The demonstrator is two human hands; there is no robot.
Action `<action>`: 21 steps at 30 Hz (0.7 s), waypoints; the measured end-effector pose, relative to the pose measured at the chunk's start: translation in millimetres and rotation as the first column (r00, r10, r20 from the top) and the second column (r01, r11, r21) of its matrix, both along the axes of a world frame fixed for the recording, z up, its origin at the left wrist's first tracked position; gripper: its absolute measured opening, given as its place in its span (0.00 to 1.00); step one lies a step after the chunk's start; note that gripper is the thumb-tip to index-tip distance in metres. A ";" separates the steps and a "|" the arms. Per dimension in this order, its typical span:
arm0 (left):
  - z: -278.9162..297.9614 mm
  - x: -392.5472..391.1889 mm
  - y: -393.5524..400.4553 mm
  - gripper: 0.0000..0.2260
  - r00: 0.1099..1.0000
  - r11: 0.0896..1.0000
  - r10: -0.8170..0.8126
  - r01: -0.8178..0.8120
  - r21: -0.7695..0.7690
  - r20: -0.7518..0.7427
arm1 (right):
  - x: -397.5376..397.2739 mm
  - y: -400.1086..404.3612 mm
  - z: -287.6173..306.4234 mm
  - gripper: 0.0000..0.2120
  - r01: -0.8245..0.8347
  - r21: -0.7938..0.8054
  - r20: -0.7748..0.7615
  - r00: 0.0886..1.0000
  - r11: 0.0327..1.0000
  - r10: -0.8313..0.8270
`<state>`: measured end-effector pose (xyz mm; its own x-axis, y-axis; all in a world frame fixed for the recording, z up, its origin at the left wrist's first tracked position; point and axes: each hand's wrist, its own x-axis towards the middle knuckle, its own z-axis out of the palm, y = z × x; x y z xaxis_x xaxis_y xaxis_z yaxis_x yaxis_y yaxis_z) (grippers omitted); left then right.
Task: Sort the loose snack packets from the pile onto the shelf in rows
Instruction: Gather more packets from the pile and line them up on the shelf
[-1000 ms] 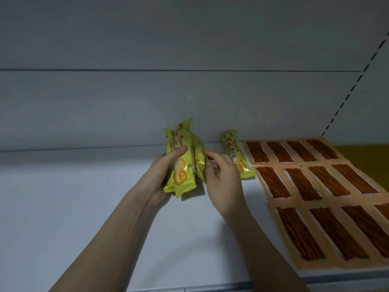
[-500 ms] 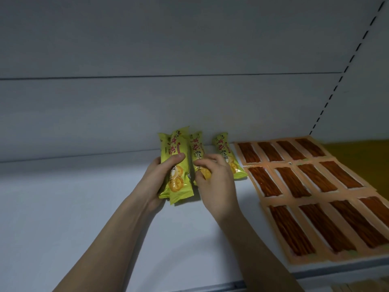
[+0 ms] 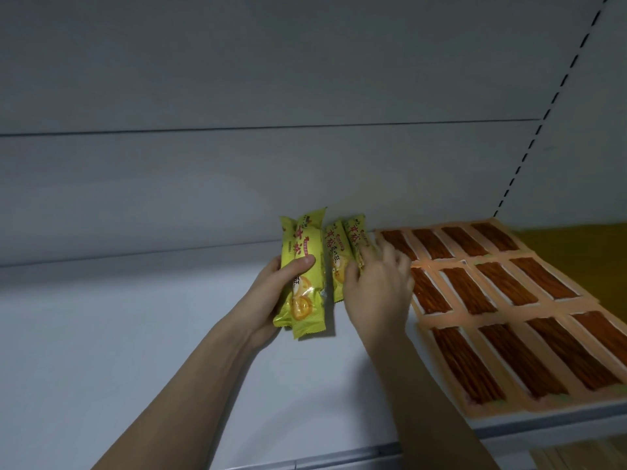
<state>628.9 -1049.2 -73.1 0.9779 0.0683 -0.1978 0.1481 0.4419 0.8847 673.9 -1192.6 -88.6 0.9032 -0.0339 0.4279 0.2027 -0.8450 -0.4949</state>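
Snack packets (image 3: 303,283), yellow-green with red lettering and a picture of round yellow biscuits, sit at the centre of the frame on the white shelf (image 3: 135,334). They look light, slick and crinkly, likely to slide, so holding them across the middle seems wise. The left hand (image 3: 271,296) grips a small bundle of them, thumb curled over the front. The right hand (image 3: 376,283) lies with fingers fairly straight on two packets (image 3: 342,245) flat near the back wall, pressing rather than pinching. To the right, orange packets (image 3: 509,300) lie in neat rows.
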 end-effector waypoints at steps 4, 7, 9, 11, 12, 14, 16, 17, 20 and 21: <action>1.2 2.4 -8.5 0.29 0.999 0.999 0.035 -0.035 0.023 0.005 | 1.2 -5.4 0.4 0.19 -0.064 0.109 -0.142 0.987 0.992 0.079; 1.5 4.1 -10.9 0.30 0.991 0.991 0.134 -0.134 0.003 -0.002 | -4.4 -2.1 12.8 0.17 -0.107 0.269 0.087 0.992 0.957 0.087; 3.9 3.0 -11.0 0.28 0.983 0.983 0.181 -0.181 -0.011 0.019 | -10.8 -0.5 22.4 0.16 -0.243 0.453 0.108 0.970 0.858 0.218; 7.3 0.8 -11.6 0.27 0.980 0.982 0.190 -0.190 -0.015 0.051 | -22.0 5.5 30.5 0.19 -0.306 0.632 -0.032 0.908 0.712 0.418; 8.5 -0.6 -12.9 0.28 0.981 0.983 0.183 -0.182 -0.026 0.069 | -27.6 8.2 31.9 0.20 -0.296 0.695 -0.090 0.868 0.655 0.488; 10.5 -4.4 -15.4 0.28 0.986 0.989 0.144 -0.139 -0.053 0.086 | -33.8 9.1 34.5 0.20 -0.246 0.787 -0.126 0.833 0.565 0.538; 15.0 -8.6 -15.3 0.24 0.996 0.993 0.077 -0.073 -0.088 0.051 | -36.3 3.6 39.4 0.18 -0.199 0.844 -0.119 0.836 0.498 0.536; 16.9 -10.8 -13.7 0.24 0.999 0.993 0.039 -0.036 -0.115 0.019 | -37.7 -0.4 42.3 0.17 -0.179 0.853 -0.125 0.841 0.490 0.526; 20.2 -17.3 -10.6 0.18 0.999 0.990 0.044 -0.042 -0.135 0.008 | -40.8 -11.2 45.3 0.14 -0.138 0.843 -0.161 0.857 0.519 0.489; 20.0 -20.0 -10.8 0.15 0.997 0.994 0.076 -0.073 -0.079 0.030 | -43.1 -13.8 46.5 0.14 -0.129 0.839 -0.175 0.856 0.529 0.487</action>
<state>608.9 -1060.1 -53.0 0.9766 0.1271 -0.1734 0.0836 0.5182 0.8511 630.8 -1206.3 -42.1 0.9917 0.1242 0.0341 0.0348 -0.0040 -0.9994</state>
